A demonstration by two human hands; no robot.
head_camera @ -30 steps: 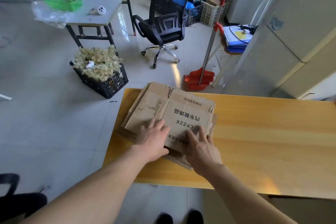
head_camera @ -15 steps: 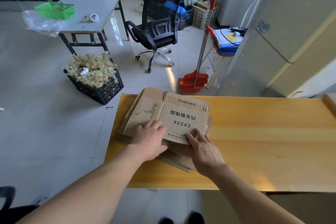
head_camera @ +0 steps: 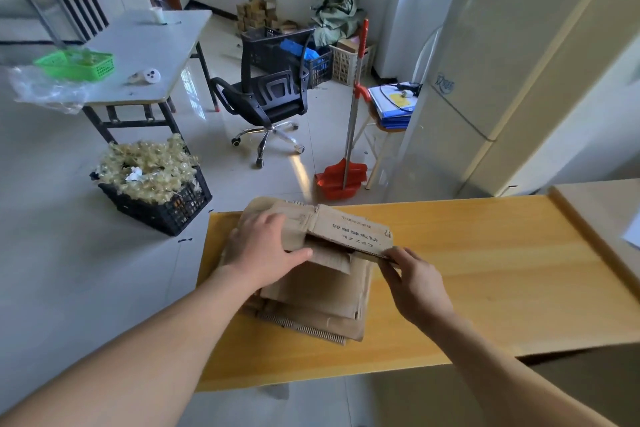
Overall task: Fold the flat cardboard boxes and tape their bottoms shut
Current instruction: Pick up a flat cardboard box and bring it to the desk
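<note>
Your L hand (head_camera: 263, 250) grips the top box (head_camera: 346, 227) at 9 o'clock; R hand (head_camera: 417, 284) pinches its 3 o'clock edge, over the stack (head_camera: 318, 302).

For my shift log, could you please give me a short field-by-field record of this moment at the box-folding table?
Surface: wooden table
Work item: top box, printed cardboard, near edge raised off the stack, starting to open
Supply: stack of flat boxes beneath it
Left hand: grips the top box's left side
Right hand: pinches its near right corner
Tape: none in view
Floor nearby: black crate, office chair, red dustpan
</note>
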